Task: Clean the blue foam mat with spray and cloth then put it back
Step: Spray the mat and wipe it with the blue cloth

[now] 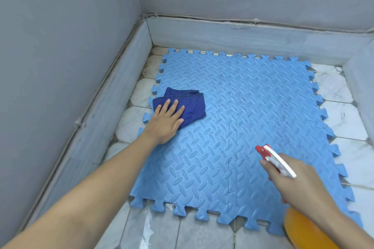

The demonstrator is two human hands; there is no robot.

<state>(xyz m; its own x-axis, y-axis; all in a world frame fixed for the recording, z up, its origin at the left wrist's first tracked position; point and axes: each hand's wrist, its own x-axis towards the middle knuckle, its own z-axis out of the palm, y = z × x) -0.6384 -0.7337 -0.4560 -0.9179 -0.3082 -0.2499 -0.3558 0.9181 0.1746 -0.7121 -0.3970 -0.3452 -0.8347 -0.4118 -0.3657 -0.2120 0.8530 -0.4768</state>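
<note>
Foam mat (232, 127), light blue with a raised tread pattern and jigsaw edges, lies flat on the pale floor tiles (342, 115) in the corner of the room, filling most of the space between my two hands and reaching past both of them. It is made of four interlocked squares, and the seams cross just ahead of my right hand and to the right of my left. Dark specks show on its surface around that crossing.

My left hand (166, 121) rests palm down, fingers spread and lying flat, pressing on a folded dark blue cloth (182, 105). The cloth sits under my fingertips and extends beyond them and to their right, on the mat's left edge. My wrist and forearm trail back over the mat's border and the tiles beside it.

My right hand (293, 180) is wrapped closed around the neck of a spray bottle (303, 230). Its orange body hangs below my wrist, over the mat's near right corner, and its white and red trigger head (273, 157) sticks out past my knuckles, nozzle aimed forward and left across the mat. One finger lies along the front of the head at the trigger; I cannot tell whether it is squeezing.

Beyond my left hand a grey skirting (125, 79) runs along the wall (60, 46), and behind my left forearm a wet patch (148, 226) shines on the tiles.
</note>
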